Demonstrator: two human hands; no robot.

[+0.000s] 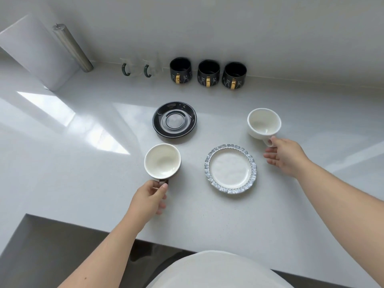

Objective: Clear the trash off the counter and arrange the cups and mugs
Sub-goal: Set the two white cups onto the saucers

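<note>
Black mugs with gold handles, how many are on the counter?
3, in a row by the back wall: left black mug with gold handle, middle, right. None look hidden.

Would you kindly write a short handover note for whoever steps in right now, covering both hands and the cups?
Left hand: pinching the handle of the dark cup with white inside, in front of the black saucer.
Right hand: holding the handle of the white cup, tilted, up and right of the silver-rimmed saucer.
Done: three black mugs and two glass mugs lined up at the wall; no trash visible.
Left: probably set each cup on its matching saucer; both saucers are empty.
</note>
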